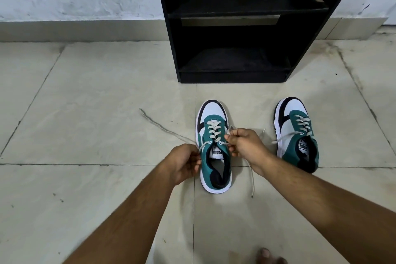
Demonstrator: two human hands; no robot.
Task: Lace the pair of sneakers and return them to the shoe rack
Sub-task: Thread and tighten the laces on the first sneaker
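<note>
Head view: teal-white sneaker (215,146), laces (213,129) criss-crossed.

The word "PUMA" can be read in black letters on the white tongue label (218,153) of the near sneaker (215,148); it appears upside down from this view, with a black block printed beside it. The far sneaker (297,133), standing well apart to the right, carries a similar white tongue label (302,146) with dark lettering, too small and tilted to read surely. No other text shows.
</note>
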